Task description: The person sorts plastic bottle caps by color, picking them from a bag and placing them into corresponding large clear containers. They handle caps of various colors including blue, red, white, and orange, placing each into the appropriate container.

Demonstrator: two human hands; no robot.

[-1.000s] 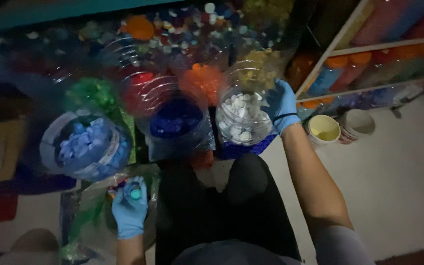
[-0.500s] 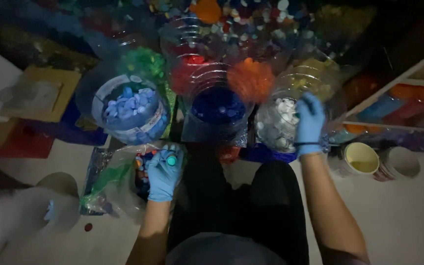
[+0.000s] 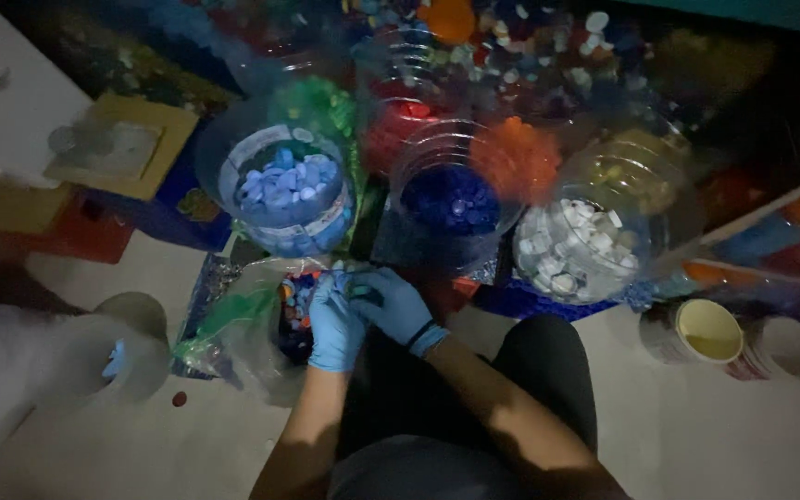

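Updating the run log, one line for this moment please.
left hand: in clear bag of mixed caps | right hand: at bag mouth | white-cap tub: untouched

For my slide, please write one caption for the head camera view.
Two gloved hands, left and right, meet over a clear bag of mixed caps, below tubs of caps sorted by colour.

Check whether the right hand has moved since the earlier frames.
Yes. The right hand has left the rim of the tub of white caps and crossed leftward to the clear bag, meeting the left hand.
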